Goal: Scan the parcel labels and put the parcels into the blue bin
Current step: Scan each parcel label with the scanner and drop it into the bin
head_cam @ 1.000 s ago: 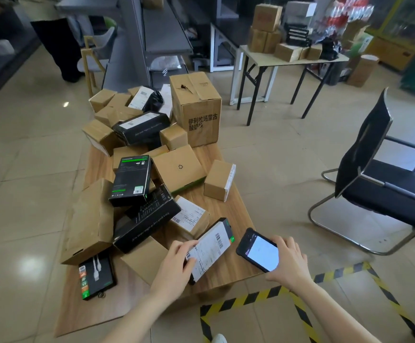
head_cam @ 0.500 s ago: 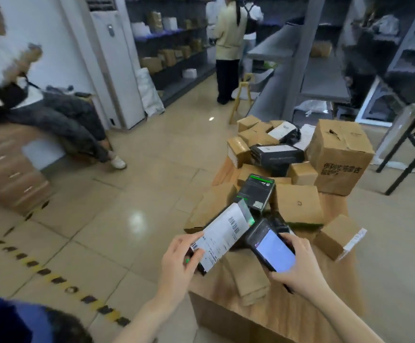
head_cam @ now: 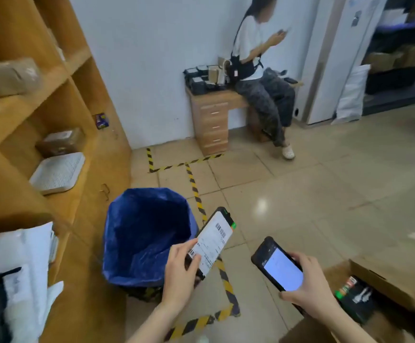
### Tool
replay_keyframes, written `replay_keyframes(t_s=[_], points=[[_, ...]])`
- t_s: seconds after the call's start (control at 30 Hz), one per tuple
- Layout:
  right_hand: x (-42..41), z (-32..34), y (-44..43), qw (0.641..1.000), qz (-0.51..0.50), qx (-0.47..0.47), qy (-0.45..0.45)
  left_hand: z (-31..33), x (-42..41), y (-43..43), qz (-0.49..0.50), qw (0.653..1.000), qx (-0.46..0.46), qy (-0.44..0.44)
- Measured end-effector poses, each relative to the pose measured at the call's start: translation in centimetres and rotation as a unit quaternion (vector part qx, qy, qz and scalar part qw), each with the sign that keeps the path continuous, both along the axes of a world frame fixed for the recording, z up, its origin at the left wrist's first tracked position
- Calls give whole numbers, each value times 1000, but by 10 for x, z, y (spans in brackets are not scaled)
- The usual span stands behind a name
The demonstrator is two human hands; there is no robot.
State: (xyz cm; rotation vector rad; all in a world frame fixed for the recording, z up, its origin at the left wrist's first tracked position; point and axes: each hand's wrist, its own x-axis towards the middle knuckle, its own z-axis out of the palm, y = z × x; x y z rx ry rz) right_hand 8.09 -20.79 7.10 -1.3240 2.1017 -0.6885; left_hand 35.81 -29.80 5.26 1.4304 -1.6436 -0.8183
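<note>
The left hand (head_cam: 179, 273) pinches the near end of the parcel (head_cam: 214, 240), label up, just right of the bin (head_cam: 139, 231); the right hand (head_cam: 308, 290), apart from it, grips the scanner (head_cam: 278, 266), screen lit. The step seems to be the drop, though the screen is too blurred to confirm a scan. Next, the parcel must go left over the bin's mouth and be released.

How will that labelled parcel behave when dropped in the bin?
Probably stiff: the parcel juts out straight with the left hand gripping only its lower end. Likely light, since one hand carries it. Flat, so unlikely to roll.
</note>
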Motion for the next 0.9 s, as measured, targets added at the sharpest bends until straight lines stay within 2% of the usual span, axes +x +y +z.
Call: replay_keyframes(t_s=[0.13,0.23,0.6,0.9], points=[[47,-8,-52,997,74,29,-2,-20,58,-19,103,992,60,28],[79,-14,-93,993,104,52,2,-33,95,-40,146,985,89,16],[197,-47,-244,985,127,120,11,-84,228,-160,242,953,184,9],[261,-80,-323,967,169,190,-5,-117,270,-216,286,923,258,17]])
